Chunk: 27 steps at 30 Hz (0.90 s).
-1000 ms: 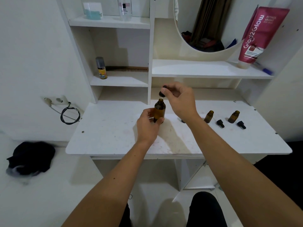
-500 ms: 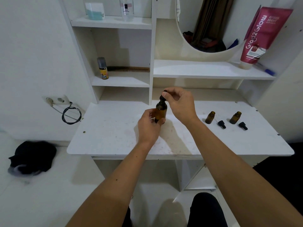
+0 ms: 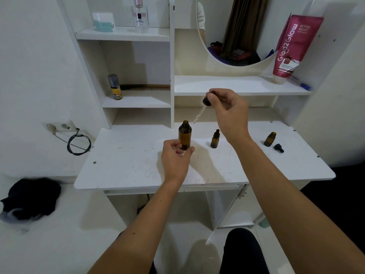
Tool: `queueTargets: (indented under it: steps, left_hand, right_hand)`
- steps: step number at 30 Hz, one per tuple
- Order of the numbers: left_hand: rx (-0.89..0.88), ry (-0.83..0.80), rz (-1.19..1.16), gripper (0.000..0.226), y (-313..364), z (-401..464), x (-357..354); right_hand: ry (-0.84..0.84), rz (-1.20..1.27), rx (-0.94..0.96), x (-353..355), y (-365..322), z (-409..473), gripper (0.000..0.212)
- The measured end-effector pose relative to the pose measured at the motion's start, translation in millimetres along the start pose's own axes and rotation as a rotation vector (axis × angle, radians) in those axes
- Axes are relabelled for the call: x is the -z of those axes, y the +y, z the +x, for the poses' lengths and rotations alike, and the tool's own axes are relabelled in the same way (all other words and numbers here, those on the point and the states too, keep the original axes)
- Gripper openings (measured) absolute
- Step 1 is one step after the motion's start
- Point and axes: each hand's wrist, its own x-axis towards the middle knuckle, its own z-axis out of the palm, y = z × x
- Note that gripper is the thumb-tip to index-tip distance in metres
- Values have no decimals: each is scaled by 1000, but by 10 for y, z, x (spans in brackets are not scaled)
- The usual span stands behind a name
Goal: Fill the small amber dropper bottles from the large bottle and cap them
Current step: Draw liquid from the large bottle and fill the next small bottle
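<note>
The large amber bottle [image 3: 185, 136] stands upright on the white desk [image 3: 126, 155] with its mouth uncovered. My left hand [image 3: 174, 158] grips it around the base. My right hand [image 3: 229, 113] pinches the black dropper cap [image 3: 207, 99] up and to the right of the bottle's mouth. Its glass pipette [image 3: 199, 115] hangs tilted, tip just right of the neck. A small amber bottle [image 3: 215, 139] with a black top stands right of the large one. Another small amber bottle [image 3: 269, 139] stands uncapped at the far right, a loose black dropper cap [image 3: 278, 148] lying beside it.
Shelves rise behind the desk, holding a small spray can [image 3: 115, 87], a comb [image 3: 146, 87], a clear bottle [image 3: 140, 15] and a pink tube [image 3: 292, 46]. A round mirror [image 3: 235, 30] hangs above. A cable [image 3: 79, 144] dangles at the left wall; black cloth [image 3: 29, 196] lies lower left.
My right hand has pulled the dropper out of the large bottle and raised it up and to the right. My left hand stays on the bottle's base.
</note>
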Motion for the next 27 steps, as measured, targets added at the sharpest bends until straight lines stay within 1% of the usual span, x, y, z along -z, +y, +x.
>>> queueTargets:
  steps: [4, 10, 16, 21, 24, 27]
  left_hand:
    - [-3, -70, -60, 45, 65, -160, -175]
    - [5, -226, -87, 42, 178, -333, -622]
    - [-58, -369, -56, 52, 270, -444, -1125]
    - [-77, -366, 26, 59, 314, -387, -1429]
    - [-81, -333, 69, 59, 321, -312, -1542]
    - [-104, -338, 76, 57, 318, -233, -1612]
  right_hand:
    - [52, -10, 1, 248, 107, -91, 18]
    - [138, -34, -62, 746, 270, -198, 18]
    - [208, -45, -114, 1239, 391, -144, 18]
    - [225, -91, -125, 1439, 495, -48, 20]
    - [232, -95, -130, 1437, 568, 8, 17]
    - [230, -77, -136, 1403, 628, 45, 14]
